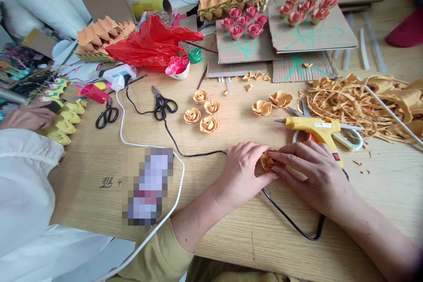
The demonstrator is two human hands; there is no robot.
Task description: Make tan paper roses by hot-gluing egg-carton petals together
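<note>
Between my hands is an orange flower [269, 161] of layered petals, partly covered by my fingers. My left hand [243, 169] grips its left side with thumb and fingers. From the right, my right hand [307, 172] pinches the same flower. Just beyond my right hand lies a yellow glue gun [312, 127], its nozzle pointing left. Two open flowers, one of them a wide-petalled flower [280, 99], rest behind the glue gun's tip. Farther left, several rolled flowers [209, 124] sit in a group on the table.
Orange scraps [357, 101] are heaped at the right, near scissors [346, 135]. Pink flowers [244, 22] stand on cardboard [243, 50]. Black scissors [161, 103], a red plastic bag [148, 44] and cords lie leftward. At far left is another person's hand [29, 115] by yellow egg-carton pieces [68, 119].
</note>
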